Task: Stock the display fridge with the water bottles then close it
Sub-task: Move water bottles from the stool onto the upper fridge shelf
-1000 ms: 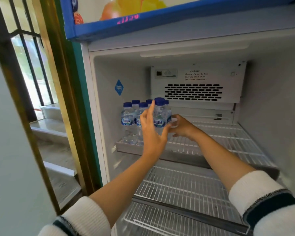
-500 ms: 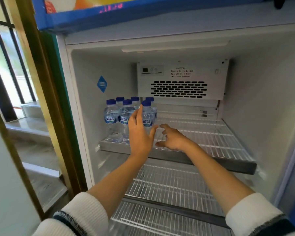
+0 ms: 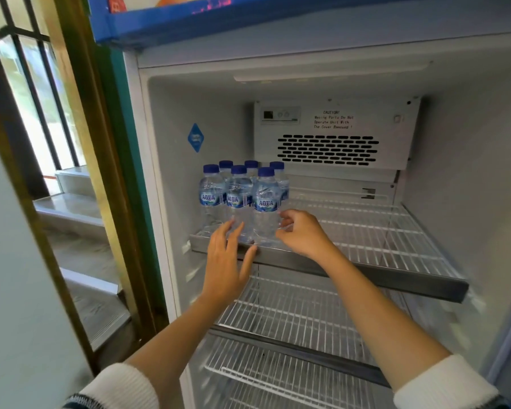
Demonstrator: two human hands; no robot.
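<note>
A white wire shelf with a metal front rail spans the open fridge — six blue-capped water bottles stand upright in two rows at its left end.

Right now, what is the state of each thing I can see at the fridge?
Fridge: open, door not shut.
Water bottles: six, upright, capped, grouped at the left of the top shelf.
Top shelf: bare to the right of the bottles.
Lower shelf: holds nothing in view.
Left hand: open, fingers at the shelf's front edge.
Right hand: fingers curled beside the front right bottle; grip unclear.
</note>
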